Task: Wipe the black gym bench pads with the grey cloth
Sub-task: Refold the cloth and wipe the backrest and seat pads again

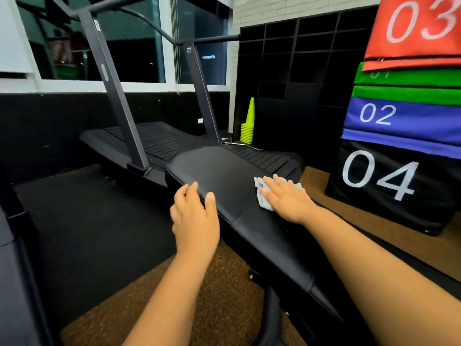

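Note:
A black padded gym bench runs from near right to the middle; its far pad [217, 168] meets the near pad [269, 243] at a seam. The grey cloth [260, 193] lies crumpled on the far pad's right edge. My right hand [287, 196] presses flat on the cloth, fingers spread, covering most of it. My left hand [194, 216] rests on the bench's left edge, thumb on top and fingers curled over the side.
A black curved treadmill [159, 141] stands just beyond the bench. Stacked numbered plyo boxes [389, 178] rise at the right. A stack of yellow-green cones [248, 126] sits by black cubby shelves [299, 71]. Black mat and brown flooring [219, 295] surround the bench.

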Demonstrator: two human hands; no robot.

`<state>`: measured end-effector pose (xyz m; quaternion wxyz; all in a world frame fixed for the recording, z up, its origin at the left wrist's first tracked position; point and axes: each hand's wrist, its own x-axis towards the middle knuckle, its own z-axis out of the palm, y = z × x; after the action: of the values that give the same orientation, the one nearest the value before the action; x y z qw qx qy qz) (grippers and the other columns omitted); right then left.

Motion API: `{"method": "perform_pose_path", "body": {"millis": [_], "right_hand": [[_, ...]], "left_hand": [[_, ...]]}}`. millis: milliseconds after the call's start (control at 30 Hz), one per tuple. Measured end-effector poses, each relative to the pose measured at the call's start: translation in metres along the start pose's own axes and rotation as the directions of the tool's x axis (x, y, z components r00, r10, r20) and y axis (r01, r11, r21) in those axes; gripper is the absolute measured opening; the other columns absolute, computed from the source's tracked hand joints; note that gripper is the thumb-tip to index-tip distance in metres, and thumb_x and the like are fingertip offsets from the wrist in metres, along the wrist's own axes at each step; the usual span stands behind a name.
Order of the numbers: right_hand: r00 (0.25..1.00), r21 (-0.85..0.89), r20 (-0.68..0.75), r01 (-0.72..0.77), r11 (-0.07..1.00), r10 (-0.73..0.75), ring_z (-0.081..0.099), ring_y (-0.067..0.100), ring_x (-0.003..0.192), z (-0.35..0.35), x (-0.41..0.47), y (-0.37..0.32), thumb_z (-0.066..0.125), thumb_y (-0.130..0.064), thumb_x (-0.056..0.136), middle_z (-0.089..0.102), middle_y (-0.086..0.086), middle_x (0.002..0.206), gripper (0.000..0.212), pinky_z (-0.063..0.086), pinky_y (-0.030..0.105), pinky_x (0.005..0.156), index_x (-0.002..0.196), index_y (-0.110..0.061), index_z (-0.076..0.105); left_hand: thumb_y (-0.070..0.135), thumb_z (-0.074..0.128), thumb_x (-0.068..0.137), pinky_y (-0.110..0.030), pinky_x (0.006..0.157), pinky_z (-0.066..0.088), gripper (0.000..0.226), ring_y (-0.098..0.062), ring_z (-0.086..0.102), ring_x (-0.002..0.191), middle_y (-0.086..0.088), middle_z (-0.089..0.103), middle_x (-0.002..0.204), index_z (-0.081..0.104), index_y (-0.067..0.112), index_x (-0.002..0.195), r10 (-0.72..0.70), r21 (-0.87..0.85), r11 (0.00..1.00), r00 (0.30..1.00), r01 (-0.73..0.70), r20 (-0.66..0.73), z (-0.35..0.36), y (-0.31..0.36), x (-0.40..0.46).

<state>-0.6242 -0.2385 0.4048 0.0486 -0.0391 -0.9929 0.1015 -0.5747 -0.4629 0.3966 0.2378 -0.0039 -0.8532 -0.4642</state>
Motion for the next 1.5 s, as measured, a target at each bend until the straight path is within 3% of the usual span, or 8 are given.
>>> {"method": "perform_pose_path", "body": {"millis": [167, 333, 500, 667, 767, 1033, 1300, 1500], "right_hand": [[0.975, -0.042, 0.008, 0.222, 0.974, -0.222, 0.0, 0.024, 0.15, 0.015, -0.032, -0.018, -0.02, -0.083, 0.071, 0.002, -0.011, 0.163, 0.094, 0.006, 0.054, 0.118, 0.152, -0.04, 0.003], [0.985, 0.052, 0.011, 0.173, 0.984, -0.174, -0.003, 0.021, 0.15, 0.006, -0.058, 0.013, 0.017, -0.056, 0.1, 0.002, -0.011, 0.163, 0.056, 0.001, 0.05, 0.12, 0.152, -0.041, 0.007], [0.999, -0.066, -0.006, -0.048, 0.997, 0.048, 0.01, 0.031, 0.149, 0.008, -0.035, 0.042, -0.002, -0.07, 0.082, 0.007, -0.002, 0.163, 0.081, 0.013, 0.057, 0.115, 0.153, -0.032, 0.009], [0.989, -0.046, -0.019, 0.145, 0.988, -0.146, 0.002, 0.027, 0.15, 0.017, -0.099, -0.009, -0.005, -0.069, 0.084, 0.002, -0.006, 0.163, 0.076, 0.007, 0.053, 0.119, 0.153, -0.038, 0.002], [0.987, 0.058, 0.019, 0.158, 0.986, -0.159, -0.006, 0.019, 0.15, 0.008, -0.119, -0.001, 0.011, -0.063, 0.096, -0.001, -0.012, 0.163, 0.061, -0.004, 0.047, 0.119, 0.153, -0.041, 0.003], [0.983, -0.064, -0.034, -0.182, 0.981, 0.18, 0.021, 0.033, 0.143, 0.008, -0.061, 0.048, 0.015, -0.053, 0.099, 0.013, 0.002, 0.161, 0.056, 0.016, 0.055, 0.113, 0.152, -0.033, 0.013], [0.989, -0.044, -0.035, 0.143, 0.989, -0.145, 0.002, 0.022, 0.15, 0.029, -0.153, 0.009, -0.006, -0.078, 0.082, 0.005, -0.009, 0.163, 0.08, 0.01, 0.053, 0.119, 0.152, -0.04, -0.002], [0.989, -0.163, -0.066, 0.121, 0.979, -0.133, 0.004, 0.027, 0.15, 0.029, -0.18, 0.003, 0.008, -0.074, 0.088, 0.004, -0.005, 0.163, 0.076, 0.015, 0.052, 0.118, 0.153, -0.035, -0.004]], "left_hand": [[0.03, 0.046, 0.098, -0.041, 0.106, 0.032, 0.033, -0.015, 0.036, 0.132, 0.007, 0.044, 0.141, 0.057, 0.024, 0.129, 0.298, 0.173, 0.937, 0.953, -0.302, 0.051, 0.016, 0.007, -0.021], [0.022, 0.05, 0.096, -0.036, 0.115, 0.021, 0.023, -0.014, 0.05, 0.121, 0.005, 0.061, 0.117, 0.065, 0.019, 0.113, 0.431, 0.17, 0.875, 0.889, -0.454, 0.157, 0.035, 0.008, -0.029], [0.02, 0.059, 0.09, -0.036, 0.091, 0.044, 0.015, -0.022, 0.054, 0.105, 0.001, 0.064, 0.102, 0.073, 0.016, 0.096, 0.465, 0.218, 0.859, 0.884, -0.464, 0.049, 0.037, 0.0, -0.034], [0.024, 0.055, 0.093, -0.035, 0.094, 0.042, 0.021, -0.022, 0.051, 0.114, 0.002, 0.065, 0.105, 0.073, 0.017, 0.101, 0.447, 0.212, 0.874, 0.894, -0.437, -0.001, 0.039, -0.003, -0.039], [0.027, 0.046, 0.095, -0.035, 0.094, 0.041, 0.03, -0.022, 0.05, 0.116, 0.002, 0.065, 0.105, 0.072, 0.016, 0.103, 0.437, 0.175, 0.886, 0.899, -0.429, -0.009, 0.042, -0.004, -0.039], [0.024, 0.05, 0.095, -0.037, 0.091, 0.041, 0.024, -0.023, 0.048, 0.119, 0.002, 0.064, 0.104, 0.071, 0.017, 0.104, 0.398, 0.134, 0.909, 0.917, -0.395, 0.0, 0.046, -0.007, -0.042], [0.024, 0.042, 0.099, -0.037, 0.096, 0.036, 0.03, -0.024, 0.045, 0.12, 0.0, 0.063, 0.108, 0.068, 0.016, 0.113, 0.458, 0.192, 0.869, 0.888, -0.455, 0.029, 0.042, -0.013, -0.042], [0.024, 0.037, 0.099, -0.039, 0.098, 0.036, 0.034, -0.026, 0.045, 0.121, -0.004, 0.061, 0.109, 0.066, 0.013, 0.112, 0.472, 0.203, 0.859, 0.881, -0.47, 0.041, 0.041, -0.015, -0.043]]}}
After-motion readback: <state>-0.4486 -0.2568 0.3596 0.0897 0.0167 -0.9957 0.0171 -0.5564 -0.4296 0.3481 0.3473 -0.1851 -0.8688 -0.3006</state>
